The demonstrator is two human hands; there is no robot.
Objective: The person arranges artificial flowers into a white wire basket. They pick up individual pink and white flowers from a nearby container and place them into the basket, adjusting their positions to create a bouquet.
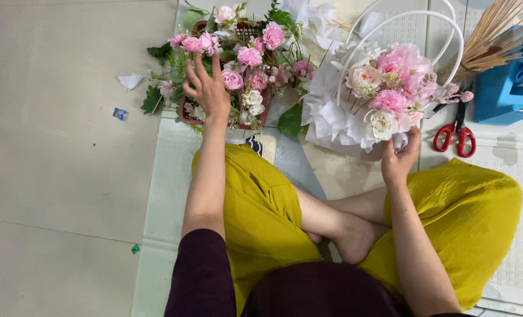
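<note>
Pale beige floor (67, 147) under me, faint seams between large panels. Textured white mat (167, 194) where I sit. Small paper scrap (131, 80) and blue bit (119, 113) lie on floor. Light soft, even, no hard shadows.

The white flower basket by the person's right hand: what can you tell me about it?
The white flower basket sits on the floor mat in front of the person's right knee. Thin white loop handles arch over it, and ruffled white wrapping, paper or fabric by its look, frames the front. It is filled with pink, cream and white blooms that look artificial. The right hand touches its lower right edge. Red-handled scissors lie just beside it on the right.
</note>
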